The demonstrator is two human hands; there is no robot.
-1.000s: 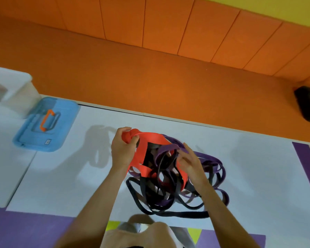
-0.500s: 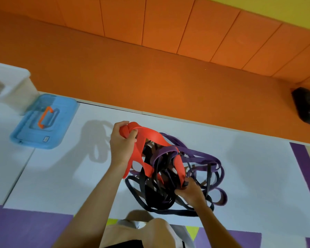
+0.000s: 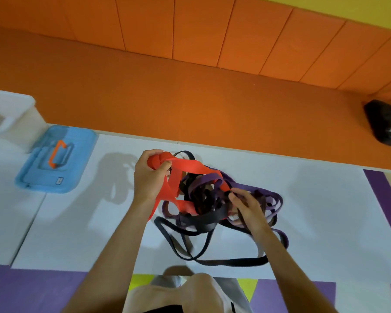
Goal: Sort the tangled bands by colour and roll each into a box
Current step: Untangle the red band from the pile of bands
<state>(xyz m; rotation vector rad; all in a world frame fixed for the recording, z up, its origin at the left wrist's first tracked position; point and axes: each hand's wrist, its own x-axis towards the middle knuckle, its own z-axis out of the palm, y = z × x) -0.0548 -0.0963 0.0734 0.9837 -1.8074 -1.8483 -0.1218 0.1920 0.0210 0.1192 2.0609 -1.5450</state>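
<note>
A tangle of bands lies on the white mat (image 3: 325, 218) in front of me. A wide red band (image 3: 187, 166) loops over the top of the tangle. Purple bands (image 3: 266, 193) spread to the right, and black bands (image 3: 203, 219) trail toward me. My left hand (image 3: 148, 177) is closed on a bunched end of the red band, lifted at the tangle's left. My right hand (image 3: 248, 206) pinches into the knot where red, black and purple strands cross. Which strand it grips is hidden by its fingers.
A blue box lid (image 3: 57, 159) with an orange handle lies on the mat at far left, next to a white open box (image 3: 11, 118). Orange padded flooring and wall panels run behind. A black object (image 3: 386, 123) sits at far right. My knee (image 3: 190, 292) is below.
My right hand moved from the tangle's near side up into its middle. My left hand kept its hold on the red band. The black strands have spread out more toward me.
</note>
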